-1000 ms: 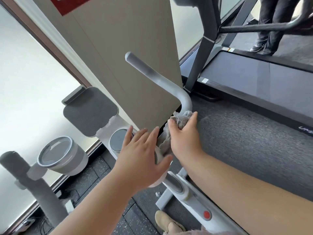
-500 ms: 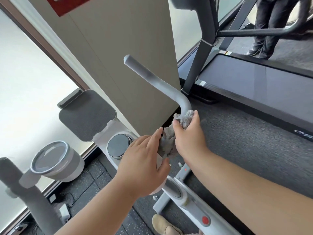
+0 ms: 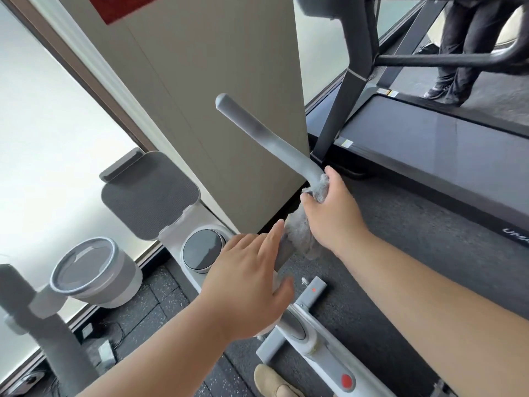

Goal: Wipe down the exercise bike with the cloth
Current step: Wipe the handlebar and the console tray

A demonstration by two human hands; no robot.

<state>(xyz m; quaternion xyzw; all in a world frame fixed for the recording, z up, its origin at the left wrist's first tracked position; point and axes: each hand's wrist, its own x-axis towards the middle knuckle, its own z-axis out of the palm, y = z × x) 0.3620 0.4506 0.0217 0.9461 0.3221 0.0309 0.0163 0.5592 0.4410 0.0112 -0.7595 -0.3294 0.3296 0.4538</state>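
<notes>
At the handlebar [image 3: 266, 138] bend, our right hand [image 3: 335, 213] closes its grip round the cloth [image 3: 300, 232], our left hand [image 3: 246, 285] rests straight-fingered just below the bend; we judge upper bar, dial [image 3: 203, 249] and frame [image 3: 329, 356] yet unwiped.

Floor under you shows two surfaces: dark speckled rubber tiles [image 3: 160, 299] on your left, dark grey carpet [image 3: 415, 253] on your right. The white and grey exercise bike frame [image 3: 329, 356] stands near where they meet, and the far end of its grey crossbar foot [image 3: 313, 292] is on the carpet. Your tan shoe [image 3: 272, 381] is planted just beside that foot, at the bottom edge. The black treadmill [image 3: 429, 144] rests on the carpet, far right. Black cables [image 3: 111, 330] and a small white plug block [image 3: 104, 352] lie on the tiles by the window. Another person's dark shoes [image 3: 435, 93] stand beyond the treadmill.
</notes>
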